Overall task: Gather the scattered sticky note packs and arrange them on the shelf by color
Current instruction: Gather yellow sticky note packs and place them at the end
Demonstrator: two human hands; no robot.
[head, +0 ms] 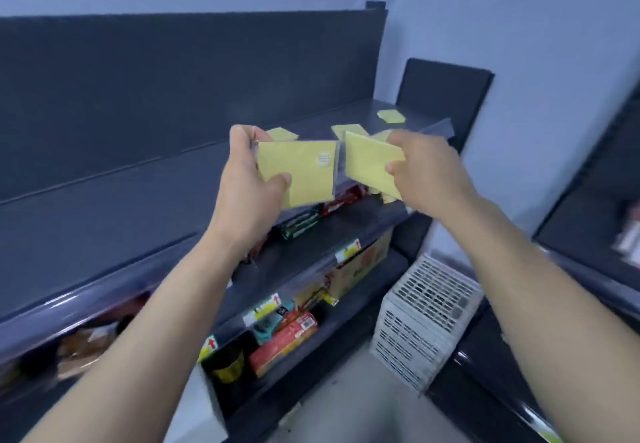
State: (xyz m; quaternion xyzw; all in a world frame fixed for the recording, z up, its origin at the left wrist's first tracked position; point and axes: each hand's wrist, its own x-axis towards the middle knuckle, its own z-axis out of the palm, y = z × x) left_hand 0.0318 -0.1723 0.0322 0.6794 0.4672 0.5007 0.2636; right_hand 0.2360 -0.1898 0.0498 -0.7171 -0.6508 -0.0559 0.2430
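Hands are raised side by side in front of a dark shelf unit, each pinching a yellow sticky note pack. The left hand [247, 179] clamps its wrapped pack [299, 172], thumb on the face and fingers behind, and a small round label shows near the pack's upper right corner. The right hand [427, 172] grips a second yellow pack [372, 164] by its right edge; the two packs sit just beside each other, nearly touching. Behind them, on the top shelf [156, 179], more yellow packs lie scattered: one [282, 134] peeks out above the left-hand pack, one [348, 129] between the hands, and one [391, 116] farther back toward the right end. The held packs and both forearms block much of the shelf edge and the lower rows, where red and green packaged goods [304, 223] and a cardboard box [360, 266] show blurred. A white slatted crate [424, 321] stands on the floor to the right.
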